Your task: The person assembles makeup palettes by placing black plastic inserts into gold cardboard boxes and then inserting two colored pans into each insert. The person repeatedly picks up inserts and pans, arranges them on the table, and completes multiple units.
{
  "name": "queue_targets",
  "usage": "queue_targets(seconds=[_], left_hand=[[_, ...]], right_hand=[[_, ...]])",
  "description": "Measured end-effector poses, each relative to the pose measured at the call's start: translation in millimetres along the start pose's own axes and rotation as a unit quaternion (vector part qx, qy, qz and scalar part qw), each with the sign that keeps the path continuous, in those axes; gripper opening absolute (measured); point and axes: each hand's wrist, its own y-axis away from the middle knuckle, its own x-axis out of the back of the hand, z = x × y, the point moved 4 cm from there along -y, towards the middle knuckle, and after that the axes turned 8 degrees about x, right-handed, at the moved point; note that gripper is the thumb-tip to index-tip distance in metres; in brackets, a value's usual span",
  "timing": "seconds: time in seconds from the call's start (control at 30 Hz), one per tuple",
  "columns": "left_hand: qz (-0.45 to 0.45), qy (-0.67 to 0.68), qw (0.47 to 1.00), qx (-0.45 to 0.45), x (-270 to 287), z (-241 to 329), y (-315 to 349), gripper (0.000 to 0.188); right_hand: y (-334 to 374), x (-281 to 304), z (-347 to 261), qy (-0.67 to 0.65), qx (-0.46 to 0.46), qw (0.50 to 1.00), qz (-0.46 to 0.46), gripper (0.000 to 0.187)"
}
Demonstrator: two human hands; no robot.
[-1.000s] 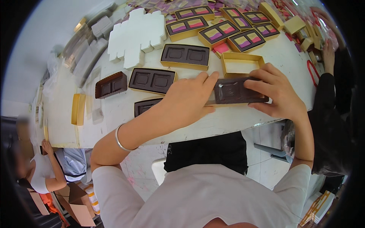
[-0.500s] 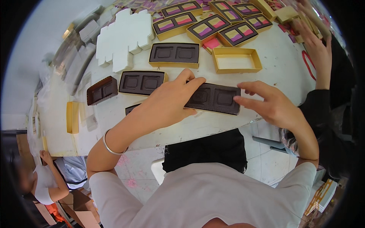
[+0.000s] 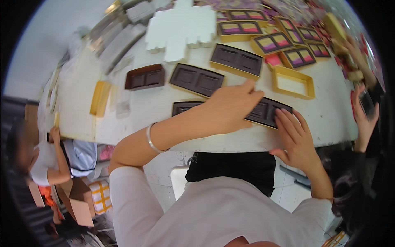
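A dark brown tray insert (image 3: 266, 112) is pressed flat to the white table (image 3: 156, 107) under both hands: the left hand (image 3: 230, 108) is spread open over its left half, the right hand (image 3: 293, 132) (fingers flat, nothing clasped) on its near right edge. An empty gold box frame (image 3: 293, 82) lies just beyond.

1. The person's left hand (image 3: 230, 108) lies palm down, fingers stretched forward and held close together, the index fingertip reaching furthest up and to the right.
2. The left forearm runs bare from the lower left, bent sharply at the elbow, a thin silver bangle (image 3: 151, 139) circling the wrist.
3. The right hand (image 3: 294, 136) rests flat just right of the left one, fingers spread slightly and pointing up and left, the thumb angled out below.
4. The right forearm rises from the lower right, also bare.
5. Both upper arms wear short pale pink sleeves (image 3: 131, 193).
6. Neither hand grips anything; both are pressed open.
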Motion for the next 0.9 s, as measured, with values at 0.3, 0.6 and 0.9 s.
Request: queue_targets(seconds=[0.3, 0.6, 0.9], left_hand=[[0.334, -0.142, 0.906, 0.218, 116, -120, 140, 0.047], [0.328, -0.318, 0.844, 0.280, 91, -180, 209, 0.052], [0.311, -0.150, 0.911, 0.227, 105, -161, 146, 0.009]], right_hand=[[56, 7, 28, -0.032, -0.152, 0.962, 0.226, 0.051], [20, 8, 24, -0.042, -0.083, 0.971, 0.220, 0.041], [25, 25, 19, -0.048, -0.047, 0.966, 0.249, 0.040]])
